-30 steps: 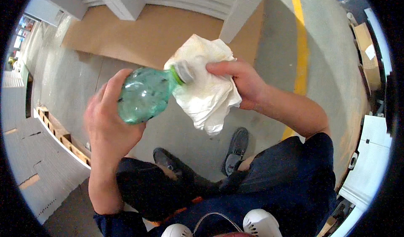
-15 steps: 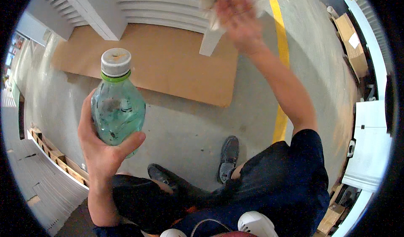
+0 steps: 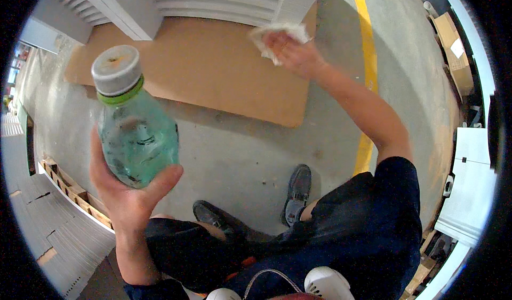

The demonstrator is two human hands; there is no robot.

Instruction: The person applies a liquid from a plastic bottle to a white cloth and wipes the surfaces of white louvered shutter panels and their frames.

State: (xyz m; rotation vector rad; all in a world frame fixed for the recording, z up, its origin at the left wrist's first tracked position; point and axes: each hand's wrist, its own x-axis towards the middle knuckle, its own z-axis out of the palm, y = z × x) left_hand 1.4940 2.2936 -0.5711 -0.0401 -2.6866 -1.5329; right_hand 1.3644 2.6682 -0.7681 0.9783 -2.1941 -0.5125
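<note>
My left hand [image 3: 128,196] is wrapped round a clear greenish plastic bottle [image 3: 141,137] with a white cap and a green ring at its neck. The bottle tilts a little to the left and has dark smudges on it. In my right hand [image 3: 296,54], stretched out far ahead, is a pale cloth [image 3: 269,36], partly hidden under my fingers. The cloth is close to the lower end of a white post of a slatted white panel [image 3: 213,1]; whether it touches the post I cannot tell.
Under the panel lies a brown cardboard sheet [image 3: 213,81] on the grey floor. A yellow floor line [image 3: 368,49] runs along the right. Stacked grey sheets [image 3: 58,230] and a wooden pallet [image 3: 74,193] stand at the left; cardboard [image 3: 453,49] and white panels [image 3: 466,188] line the right side.
My right hand has come down and nearer with the cloth, along the panel's right post. The bottle in my left hand has shifted left and tilted more.
</note>
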